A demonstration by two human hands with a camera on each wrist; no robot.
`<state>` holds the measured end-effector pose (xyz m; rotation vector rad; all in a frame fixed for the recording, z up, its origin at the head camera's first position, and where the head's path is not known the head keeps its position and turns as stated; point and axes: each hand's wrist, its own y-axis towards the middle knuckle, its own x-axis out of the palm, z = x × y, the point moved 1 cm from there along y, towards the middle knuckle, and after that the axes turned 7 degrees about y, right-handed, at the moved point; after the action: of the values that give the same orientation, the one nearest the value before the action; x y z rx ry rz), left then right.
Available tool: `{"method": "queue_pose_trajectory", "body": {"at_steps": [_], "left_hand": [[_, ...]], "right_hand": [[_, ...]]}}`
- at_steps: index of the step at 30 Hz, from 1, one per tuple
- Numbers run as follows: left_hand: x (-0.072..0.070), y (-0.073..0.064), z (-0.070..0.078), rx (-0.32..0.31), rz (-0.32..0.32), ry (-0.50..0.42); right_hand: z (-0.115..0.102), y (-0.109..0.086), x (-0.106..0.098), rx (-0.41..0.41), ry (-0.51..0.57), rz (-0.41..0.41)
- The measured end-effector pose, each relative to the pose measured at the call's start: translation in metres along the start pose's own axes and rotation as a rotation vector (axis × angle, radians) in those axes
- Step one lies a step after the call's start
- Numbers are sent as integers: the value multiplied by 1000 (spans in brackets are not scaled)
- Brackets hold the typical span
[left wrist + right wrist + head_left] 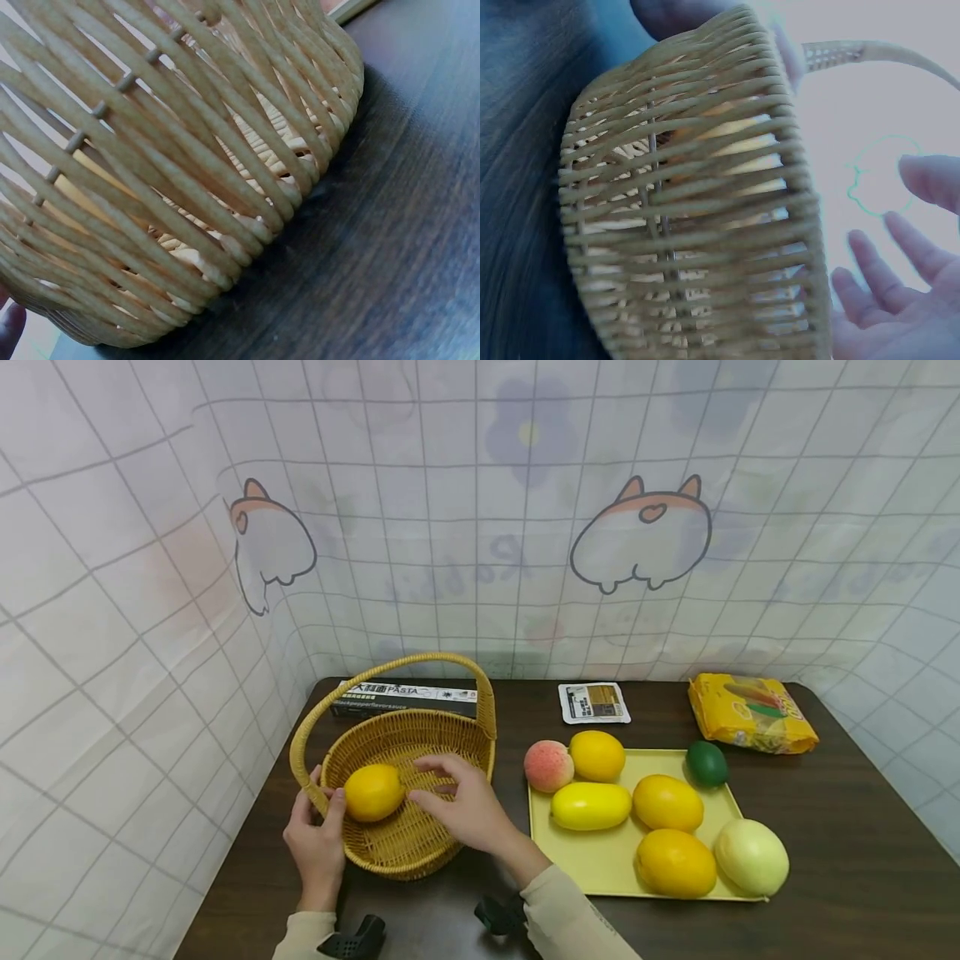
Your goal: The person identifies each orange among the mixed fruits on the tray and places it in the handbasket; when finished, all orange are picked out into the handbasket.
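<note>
A round wicker basket point(408, 860) with a tall arched handle stands at the left of the table. Inside it, on the left, lies a yellow lemon-like fruit point(373, 792). My left hand point(318, 839) grips the basket's left rim by the handle's foot, with the thumb close to the fruit. Over the basket's right side hovers my right hand point(465, 806), its fingers relaxed and apart from the fruit. The woven wall point(187, 150) fills most of the left wrist view. In the right wrist view my right hand point(900, 292) shows spread, bent fingers holding nothing, beyond the rim.
Right of the basket, a yellow tray point(585, 868) carries several yellow fruits, a peach point(548, 766), a dark green fruit point(707, 764) and a pale round fruit point(751, 858). Behind are a pasta box point(405, 697), a small white packet point(594, 703) and a yellow bag point(752, 713).
</note>
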<state>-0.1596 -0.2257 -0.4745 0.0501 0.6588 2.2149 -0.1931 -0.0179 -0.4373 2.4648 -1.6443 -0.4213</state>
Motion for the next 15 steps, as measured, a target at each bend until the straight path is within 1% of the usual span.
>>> {"method": "queue_pose_trajectory", "body": {"at_steps": [2,5,8,12,13,15], "left_hand": [[0,0,0,1,-2,-9],[1,0,-1,-1,-5,-11],[1,0,-1,1,-5,-8],[1,0,-1,13,-4,-8],[1,0,-1,15,-3,-7],[1,0,-1,16,-1,-9]], "right_hand": [[-3,-5,-8,-27,28,33],[-4,-15,-21,-40,50,83],[-13,-27,-30,-38,55,108],[-27,-45,-39,-6,72,118],[-26,-49,-41,-12,63,122],[-17,-56,-45,-6,72,124]]}}
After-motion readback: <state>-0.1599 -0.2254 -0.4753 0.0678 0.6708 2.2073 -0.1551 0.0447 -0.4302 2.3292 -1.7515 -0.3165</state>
